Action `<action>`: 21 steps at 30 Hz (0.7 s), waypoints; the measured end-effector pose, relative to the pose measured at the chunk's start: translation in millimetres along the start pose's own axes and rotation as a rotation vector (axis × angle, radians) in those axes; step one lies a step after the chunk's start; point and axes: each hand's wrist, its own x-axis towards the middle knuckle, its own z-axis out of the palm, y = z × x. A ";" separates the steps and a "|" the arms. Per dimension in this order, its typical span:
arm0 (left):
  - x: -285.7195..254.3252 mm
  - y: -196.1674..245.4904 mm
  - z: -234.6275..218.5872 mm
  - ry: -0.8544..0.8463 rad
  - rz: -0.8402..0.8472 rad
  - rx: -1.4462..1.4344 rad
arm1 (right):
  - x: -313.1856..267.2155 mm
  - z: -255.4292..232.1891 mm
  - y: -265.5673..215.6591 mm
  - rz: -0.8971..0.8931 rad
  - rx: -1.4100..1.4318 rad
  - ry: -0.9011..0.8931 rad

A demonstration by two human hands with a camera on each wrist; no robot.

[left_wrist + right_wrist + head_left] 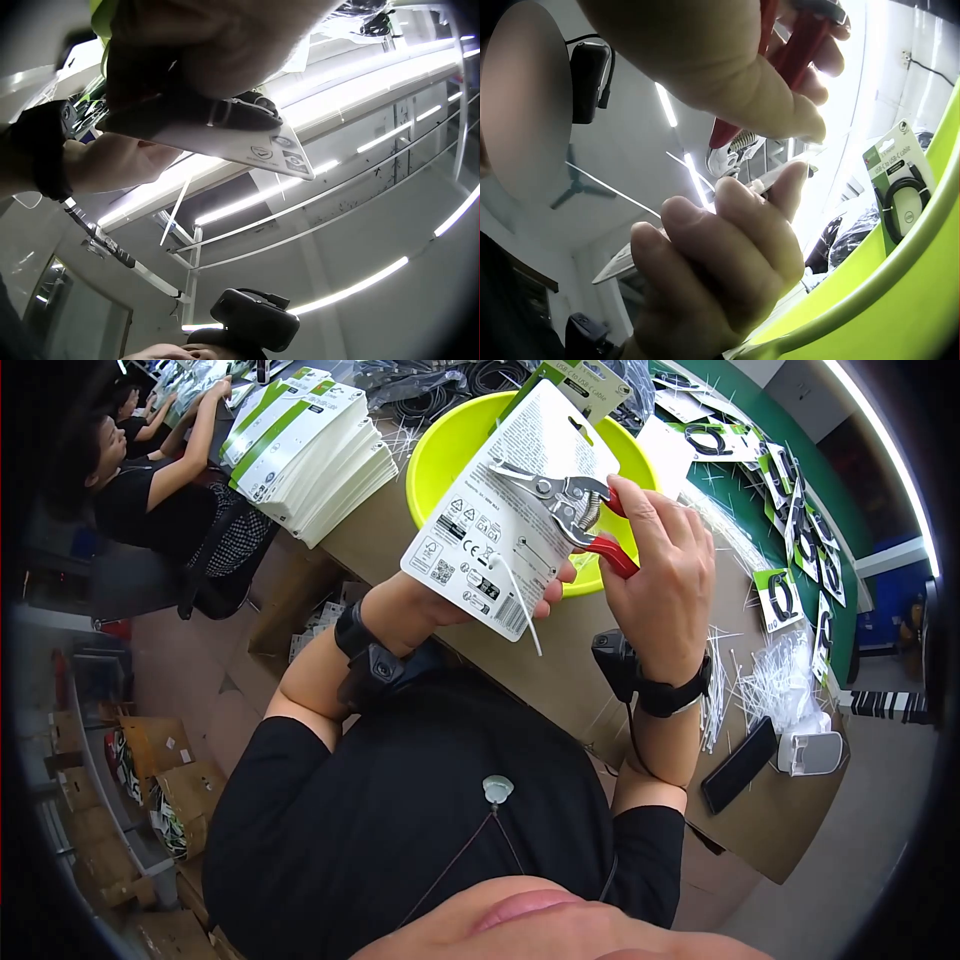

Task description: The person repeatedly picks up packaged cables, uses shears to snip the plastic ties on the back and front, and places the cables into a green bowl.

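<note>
My left hand (pixel 430 600) grips a white printed packaging card (pixel 475 510) from beneath, with its back turned up. In the right wrist view the fingers (pixel 694 232) of that hand are curled. A white cable tie (pixel 522 605) comes out of the card's face, its loose tail hanging past the lower edge. Red-handled pruning shears (pixel 612 554) are held in my right hand (pixel 668 575), handles spread and spring showing. Their metal blades lie over the card and point left. A black cable (pixel 251 112) shows on the card's underside in the left wrist view.
Behind the card stands a yellow-green basin (pixel 430 465), with a packaged USB-C cable (pixel 904 187) at its rim. Left is a stack of cards (pixel 310 455). Carded cables (pixel 778 598), loose cable ties (pixel 780 680) and a phone (pixel 740 765) lie right. Another person (pixel 150 485) sits left.
</note>
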 end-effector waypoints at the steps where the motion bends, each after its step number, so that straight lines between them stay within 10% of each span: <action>1: 0.5 -1.3 -1.1 0.000 0.007 0.011 | -0.8 -0.1 0.0 -0.002 0.001 0.002; 4: 6.0 -2.5 -12.1 -0.040 -0.006 -0.026 | -4.5 2.1 1.4 0.192 0.197 -0.193; 8: 8.8 12.3 -1.4 -0.005 -0.039 -0.150 | -1.9 4.4 12.6 0.227 0.413 -0.033; 21: 1.0 21.2 -11.6 0.043 0.186 -0.003 | 0.8 2.2 -3.9 -0.047 0.121 -0.140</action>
